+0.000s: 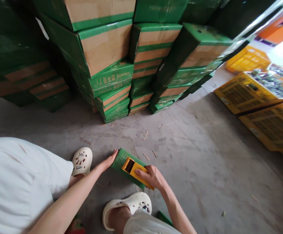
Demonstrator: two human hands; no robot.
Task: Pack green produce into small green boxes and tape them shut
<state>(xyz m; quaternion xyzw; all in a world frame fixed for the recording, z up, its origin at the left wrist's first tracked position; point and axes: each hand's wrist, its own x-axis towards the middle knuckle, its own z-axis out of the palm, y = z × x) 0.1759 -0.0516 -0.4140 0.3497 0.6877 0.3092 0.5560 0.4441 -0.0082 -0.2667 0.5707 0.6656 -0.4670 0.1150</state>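
A narrow green cardboard box is in front of me between my two shoes, lying at a slant in the view. My left hand holds its left end, with the fingers along the edge and partly hidden. Across the box's top lies a yellow, box-shaped thing with a dark rectangular opening at its far end; I cannot make out its exact kind. My right hand is closed around the near end of this yellow thing, thumb on top.
Tall stacks of green-and-brown cartons stand ahead. Yellow plastic crates at the right hold small greyish-green items. Scraps litter the grey concrete floor. My white clogs flank the box. Part of a green object shows below.
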